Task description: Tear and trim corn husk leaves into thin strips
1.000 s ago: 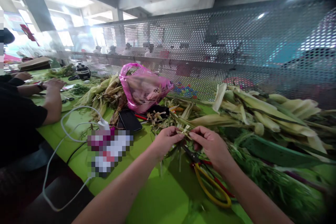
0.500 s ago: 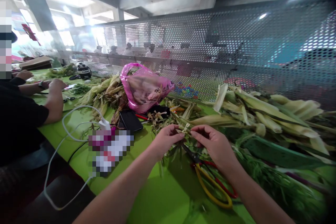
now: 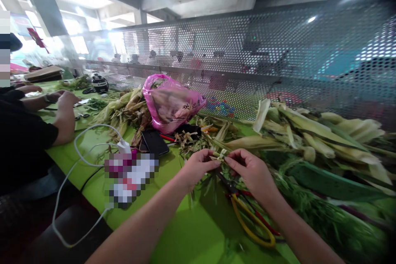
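Between my two hands is a small knotted piece of pale corn husk (image 3: 222,155), with thin strips sticking out. My left hand (image 3: 199,168) pinches its left side between thumb and fingers. From the right, my right hand (image 3: 247,168) pinches the other side, fingertips almost meeting those of the left. Below the hands lie scissors (image 3: 252,218) with one yellow and one red handle, their blades pointing away under my fingers. Husk scraps (image 3: 188,142) lie just beyond my left hand.
A pink plastic bag (image 3: 170,103) stands behind, beside dry husks (image 3: 126,109). More husks (image 3: 321,132) and green feathery leaves (image 3: 324,218) fill the right. A phone (image 3: 154,142), white charger (image 3: 123,147) and cable lie left. A co-worker's arm (image 3: 63,117) rests at far left; a perforated metal screen (image 3: 247,57) borders the table.
The knotted husk piece has turned slightly and shows more clearly between my fingertips. Both hands stay pinched in nearly the same place.
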A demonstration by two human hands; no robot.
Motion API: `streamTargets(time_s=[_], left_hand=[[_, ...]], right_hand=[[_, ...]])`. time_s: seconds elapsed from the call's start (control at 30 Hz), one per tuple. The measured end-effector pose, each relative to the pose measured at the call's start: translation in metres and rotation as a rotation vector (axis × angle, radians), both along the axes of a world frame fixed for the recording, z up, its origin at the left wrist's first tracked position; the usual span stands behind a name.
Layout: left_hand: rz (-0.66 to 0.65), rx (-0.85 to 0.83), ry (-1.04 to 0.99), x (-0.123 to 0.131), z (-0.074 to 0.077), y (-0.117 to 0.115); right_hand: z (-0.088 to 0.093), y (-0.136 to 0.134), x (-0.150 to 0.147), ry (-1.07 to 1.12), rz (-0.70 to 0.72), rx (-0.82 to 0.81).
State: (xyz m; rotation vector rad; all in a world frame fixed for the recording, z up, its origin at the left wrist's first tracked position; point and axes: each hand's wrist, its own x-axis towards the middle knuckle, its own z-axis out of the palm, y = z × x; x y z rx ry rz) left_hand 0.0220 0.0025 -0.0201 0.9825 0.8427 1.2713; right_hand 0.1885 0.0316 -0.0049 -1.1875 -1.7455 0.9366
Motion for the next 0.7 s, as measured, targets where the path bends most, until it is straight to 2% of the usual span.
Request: streamTargets(time_s=[0.27, 0.57, 0.7], left_hand=[[-0.022, -0.116, -0.153, 0.0032, 0.0002, -0.0030], [-0.049, -0.144, -0.253, 0.0053, 0.0038, -0.0058], [-0.057, -0.111, -0.227, 0.0038, 0.0020, -0.0042]], right_hand=[[0.0027, -0.0040, -0.0059, 0.139, 0.036, -0.077], [0.0034, -0.0059, -0.0072, 0.328, 0.067, -0.298], [0.0053, -0.0070, -0.0068, 0.372, 0.075, -0.333]])
